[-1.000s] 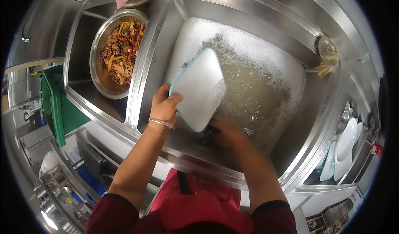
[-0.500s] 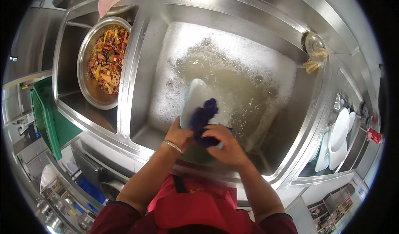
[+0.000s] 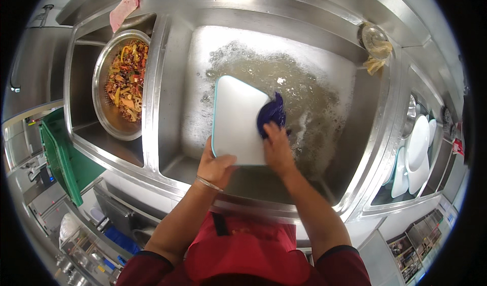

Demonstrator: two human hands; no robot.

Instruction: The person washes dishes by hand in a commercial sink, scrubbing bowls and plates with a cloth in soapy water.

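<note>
A white rectangular plate with a pale turquoise rim is tilted up over soapy water in a large steel sink. My left hand grips its lower left corner, thumb on the face and the other fingers behind the edge. At the plate's right edge, my right hand presses a dark purple cloth against it. The cloth bunches ahead of my fingers and covers part of that edge.
Left of the divider, a steel colander of food scraps sits in a smaller basin. A pink cloth hangs on the back ledge. A strainer rests at the far right corner. White plates stand in the right basin. A green bin is at left.
The plate has been raised and turned so its broad face shows. My right hand has carried the cloth rightward and farther away, from over the plate's lower part to its right edge.
</note>
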